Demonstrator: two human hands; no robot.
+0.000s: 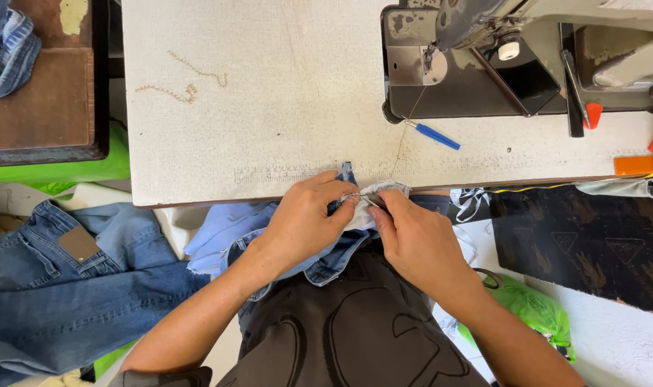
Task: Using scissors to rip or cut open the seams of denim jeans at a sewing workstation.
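Pinching light denim piece (373, 197) between both hands (362, 226) at table edge (197, 192)

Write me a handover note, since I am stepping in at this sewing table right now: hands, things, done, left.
Left hand: grip pinching the folded denim piece at the table edge.
Right hand: grip on a small metal tool, tip at the fabric's pale inside; which tool, I cannot tell.
Blue-handled seam ripper lies by the sewing machine, thread running from it to the fabric.
Done: cannot tell. Left: the seam in hand.
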